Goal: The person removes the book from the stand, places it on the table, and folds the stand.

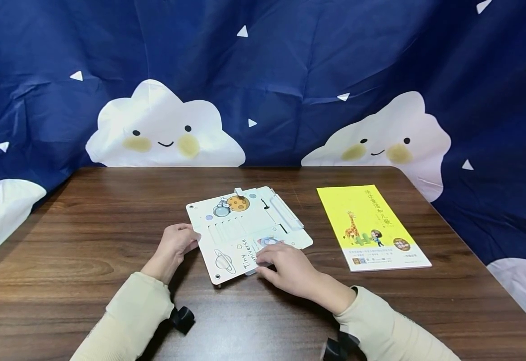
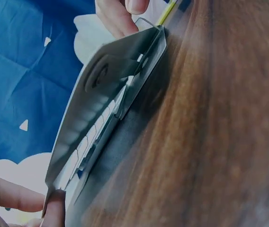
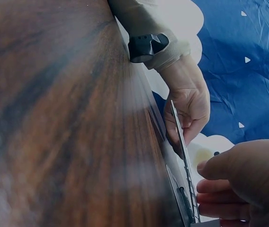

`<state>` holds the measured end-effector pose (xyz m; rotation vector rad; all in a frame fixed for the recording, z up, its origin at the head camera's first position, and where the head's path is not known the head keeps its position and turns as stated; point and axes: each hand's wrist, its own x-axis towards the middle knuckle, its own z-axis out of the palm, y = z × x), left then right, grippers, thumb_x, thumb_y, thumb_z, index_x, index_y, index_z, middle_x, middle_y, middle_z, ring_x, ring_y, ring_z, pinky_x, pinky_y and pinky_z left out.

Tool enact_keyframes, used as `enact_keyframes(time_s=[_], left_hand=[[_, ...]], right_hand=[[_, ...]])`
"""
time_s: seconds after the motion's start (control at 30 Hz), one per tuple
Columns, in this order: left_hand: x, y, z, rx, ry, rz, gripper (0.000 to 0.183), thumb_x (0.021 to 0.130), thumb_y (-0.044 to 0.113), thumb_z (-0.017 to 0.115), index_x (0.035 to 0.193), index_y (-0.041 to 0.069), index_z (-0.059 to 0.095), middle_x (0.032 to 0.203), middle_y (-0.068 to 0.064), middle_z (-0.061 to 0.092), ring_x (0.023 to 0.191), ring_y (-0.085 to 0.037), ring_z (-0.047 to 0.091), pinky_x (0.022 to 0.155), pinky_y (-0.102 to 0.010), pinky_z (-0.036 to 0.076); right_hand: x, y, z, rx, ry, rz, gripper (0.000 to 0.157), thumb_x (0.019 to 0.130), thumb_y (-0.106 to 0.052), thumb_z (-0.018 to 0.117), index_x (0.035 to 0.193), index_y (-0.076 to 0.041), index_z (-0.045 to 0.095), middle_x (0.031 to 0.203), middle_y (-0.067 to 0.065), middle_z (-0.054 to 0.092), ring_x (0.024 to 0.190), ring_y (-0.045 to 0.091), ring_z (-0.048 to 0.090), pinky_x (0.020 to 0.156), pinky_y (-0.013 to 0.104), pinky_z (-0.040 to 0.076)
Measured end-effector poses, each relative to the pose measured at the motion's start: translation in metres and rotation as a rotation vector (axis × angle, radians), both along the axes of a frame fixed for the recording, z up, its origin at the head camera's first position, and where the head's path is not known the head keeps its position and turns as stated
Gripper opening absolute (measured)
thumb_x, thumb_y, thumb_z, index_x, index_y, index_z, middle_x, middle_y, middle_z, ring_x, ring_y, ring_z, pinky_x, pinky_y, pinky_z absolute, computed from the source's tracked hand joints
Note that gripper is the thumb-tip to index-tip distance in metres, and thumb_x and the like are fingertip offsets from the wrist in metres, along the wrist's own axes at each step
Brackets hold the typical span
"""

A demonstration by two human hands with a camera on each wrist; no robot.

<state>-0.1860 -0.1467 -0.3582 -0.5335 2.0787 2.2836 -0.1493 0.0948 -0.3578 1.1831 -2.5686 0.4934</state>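
A white folding book stand (image 1: 231, 233), printed with planets, an astronaut and "Tiny Universe", lies at a slant on the table. My left hand (image 1: 175, 248) pinches its left edge between thumb and fingers. In the left wrist view, the stand's top panel (image 2: 92, 90) is tilted up from the base, with a gap and slotted parts between them. My right hand (image 1: 290, 268) rests its fingertips on the printed face near the front edge. Seen from the right wrist, those fingers (image 3: 215, 196) are gently bent against the panel, which appears edge-on.
To the right lies a yellow book (image 1: 357, 215) with a giraffe on its cover. Brown wood-grain tabletop (image 1: 87, 240) surrounds both things. Behind the table's far edge hangs a dark blue cloth (image 1: 272, 75) with smiling clouds.
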Motion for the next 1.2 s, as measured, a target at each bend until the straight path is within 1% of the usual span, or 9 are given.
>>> enact_keyframes(time_s=[0.17, 0.27, 0.4, 0.53, 0.63, 0.77, 0.97, 1.1, 1.2], left_hand=[[0.002, 0.000, 0.003, -0.034, -0.015, -0.015, 0.022, 0.069, -0.017, 0.046, 0.091, -0.014, 0.048, 0.075, -0.010, 0.051, 0.061, -0.009, 0.051, 0.059, -0.020, 0.047], [0.001, -0.001, 0.001, -0.054, -0.020, -0.026, 0.023, 0.069, -0.016, 0.046, 0.092, -0.015, 0.047, 0.074, -0.010, 0.050, 0.061, -0.010, 0.051, 0.059, -0.021, 0.048], [-0.001, -0.003, -0.002, -0.128, -0.025, -0.054, 0.022, 0.069, -0.015, 0.046, 0.091, -0.015, 0.047, 0.072, -0.009, 0.050, 0.060, -0.010, 0.052, 0.059, -0.021, 0.048], [-0.001, -0.003, -0.004, -0.189, -0.012, -0.076, 0.018, 0.069, -0.014, 0.046, 0.087, -0.014, 0.048, 0.074, -0.010, 0.050, 0.060, -0.011, 0.053, 0.059, -0.023, 0.049], [-0.001, -0.004, -0.005, -0.198, -0.001, -0.082, 0.009, 0.068, -0.014, 0.046, 0.075, -0.009, 0.046, 0.073, -0.010, 0.047, 0.061, -0.012, 0.052, 0.059, -0.024, 0.049], [-0.001, -0.003, -0.005, -0.194, 0.000, -0.086, 0.016, 0.067, -0.015, 0.046, 0.065, -0.001, 0.040, 0.070, -0.007, 0.043, 0.061, -0.012, 0.051, 0.058, -0.023, 0.048], [-0.001, -0.003, -0.006, -0.187, -0.005, -0.087, 0.016, 0.068, -0.015, 0.046, 0.065, -0.001, 0.040, 0.072, -0.010, 0.045, 0.061, -0.013, 0.052, 0.056, -0.023, 0.047], [-0.002, -0.003, -0.006, -0.198, -0.008, -0.085, 0.016, 0.068, -0.014, 0.046, 0.064, 0.000, 0.039, 0.073, -0.010, 0.044, 0.061, -0.013, 0.052, 0.056, -0.022, 0.047], [-0.003, -0.003, -0.007, -0.200, -0.005, -0.088, 0.018, 0.067, -0.014, 0.046, 0.061, 0.001, 0.037, 0.071, -0.008, 0.044, 0.061, -0.013, 0.052, 0.056, -0.023, 0.047]], right_hand=[[0.001, 0.000, 0.000, -0.004, -0.031, 0.015, 0.013, 0.077, -0.021, 0.063, 0.082, -0.009, 0.066, 0.089, -0.002, 0.061, 0.089, 0.012, 0.055, 0.087, 0.041, 0.037], [0.001, 0.000, 0.001, -0.004, -0.046, 0.016, 0.012, 0.078, -0.021, 0.063, 0.082, -0.010, 0.066, 0.088, -0.002, 0.061, 0.088, 0.012, 0.055, 0.088, 0.043, 0.036], [0.002, -0.001, 0.002, -0.008, -0.066, 0.025, 0.012, 0.078, -0.022, 0.063, 0.082, -0.010, 0.065, 0.087, -0.002, 0.061, 0.087, 0.011, 0.055, 0.088, 0.042, 0.036], [0.002, -0.001, 0.002, -0.016, -0.084, 0.036, 0.012, 0.078, -0.021, 0.063, 0.081, -0.010, 0.065, 0.086, -0.002, 0.061, 0.086, 0.011, 0.055, 0.088, 0.045, 0.034], [0.002, -0.001, 0.001, -0.019, -0.090, 0.042, 0.012, 0.078, -0.020, 0.063, 0.081, -0.009, 0.064, 0.086, -0.002, 0.060, 0.085, 0.011, 0.055, 0.089, 0.046, 0.033], [0.000, 0.001, 0.003, -0.032, -0.103, 0.062, 0.012, 0.079, -0.019, 0.062, 0.083, -0.008, 0.064, 0.085, -0.002, 0.060, 0.085, 0.010, 0.054, 0.087, 0.039, 0.037], [-0.005, 0.009, 0.010, -0.157, -0.141, 0.074, 0.016, 0.080, -0.016, 0.061, 0.090, -0.004, 0.064, 0.091, 0.000, 0.062, 0.090, 0.012, 0.054, 0.081, 0.027, 0.041], [-0.012, 0.017, 0.017, -0.230, -0.139, 0.031, 0.018, 0.079, -0.015, 0.062, 0.093, -0.003, 0.064, 0.093, 0.003, 0.061, 0.091, 0.013, 0.055, 0.080, 0.028, 0.042], [-0.018, 0.024, 0.023, -0.250, -0.118, -0.024, 0.022, 0.078, -0.016, 0.063, 0.095, -0.002, 0.063, 0.094, 0.005, 0.061, 0.091, 0.015, 0.055, 0.080, 0.030, 0.043]])
